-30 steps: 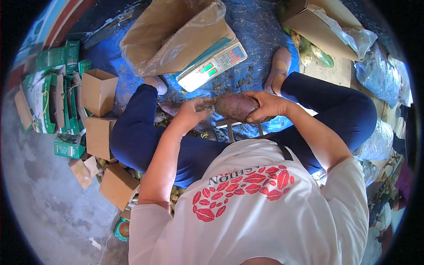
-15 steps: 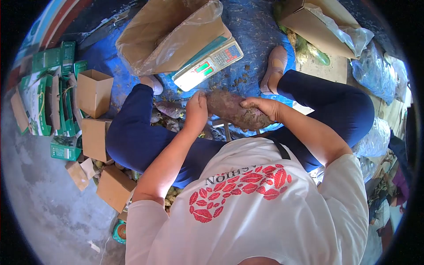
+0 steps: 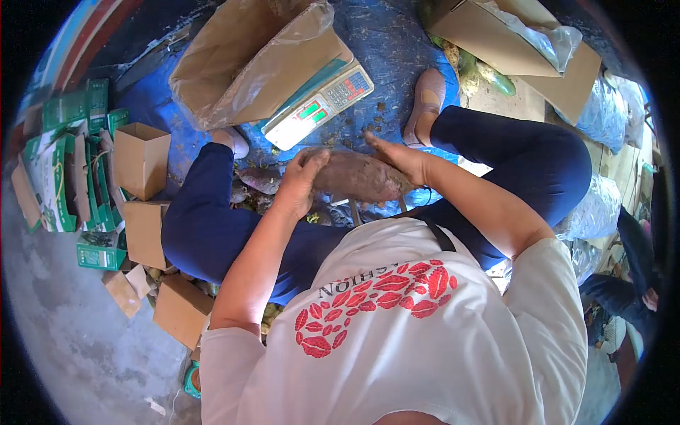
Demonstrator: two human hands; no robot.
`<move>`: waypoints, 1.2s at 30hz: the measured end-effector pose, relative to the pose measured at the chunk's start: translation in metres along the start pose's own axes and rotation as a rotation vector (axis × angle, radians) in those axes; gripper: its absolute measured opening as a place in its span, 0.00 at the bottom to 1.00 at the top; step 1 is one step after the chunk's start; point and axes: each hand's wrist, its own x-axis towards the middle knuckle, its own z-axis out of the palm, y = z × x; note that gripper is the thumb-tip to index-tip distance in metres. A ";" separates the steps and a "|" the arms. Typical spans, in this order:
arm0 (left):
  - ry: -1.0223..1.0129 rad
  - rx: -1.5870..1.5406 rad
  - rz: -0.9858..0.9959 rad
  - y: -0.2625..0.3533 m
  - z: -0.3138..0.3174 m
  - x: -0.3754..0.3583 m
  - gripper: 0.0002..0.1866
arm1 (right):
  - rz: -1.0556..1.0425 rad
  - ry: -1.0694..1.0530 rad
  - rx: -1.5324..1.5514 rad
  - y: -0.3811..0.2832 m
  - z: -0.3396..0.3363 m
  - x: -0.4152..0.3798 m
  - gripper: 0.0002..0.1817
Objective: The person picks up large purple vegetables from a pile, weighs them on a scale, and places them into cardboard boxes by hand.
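A large soil-crusted purple sweet potato (image 3: 358,176), slightly blurred, lies crosswise above my lap. My left hand (image 3: 303,180) grips its left end, thumb on top. Along its upper right side rests my right hand (image 3: 407,159), open, with fingers stretched out and apart from the thumb; the palm appears to touch the right end. Beyond my hands is a digital scale (image 3: 319,106) with a lit display, partly covered by a large open cardboard box (image 3: 290,81) lined with plastic. More purple roots (image 3: 261,180) lie on the ground left of my left hand.
Small cardboard boxes (image 3: 142,159) and green-white cartons (image 3: 60,177) stand at the left. Another lined carton (image 3: 496,42) is at the upper right, beside plastic bags (image 3: 602,120). Blue sheeting (image 3: 386,49) covers the floor ahead. Part of another person (image 3: 620,294) shows at the right edge.
My right hand has loosened from the sweet potato, its fingers now extended along the upper side. The sweet potato has turned a little in my left hand. The whole view has shifted slightly.
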 end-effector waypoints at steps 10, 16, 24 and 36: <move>0.131 -0.160 -0.048 -0.025 -0.030 0.018 0.17 | -0.458 0.437 -1.026 0.005 0.026 -0.019 0.31; 0.202 -0.180 -0.092 -0.020 -0.026 0.011 0.19 | -0.512 0.492 -1.168 0.005 0.016 -0.004 0.29; 0.198 -0.152 -0.048 -0.015 -0.033 0.010 0.20 | -0.567 0.430 -1.277 0.003 0.026 -0.016 0.25; 0.259 -0.144 -0.050 -0.017 -0.026 0.011 0.18 | -0.755 0.595 -1.325 0.012 0.007 0.008 0.16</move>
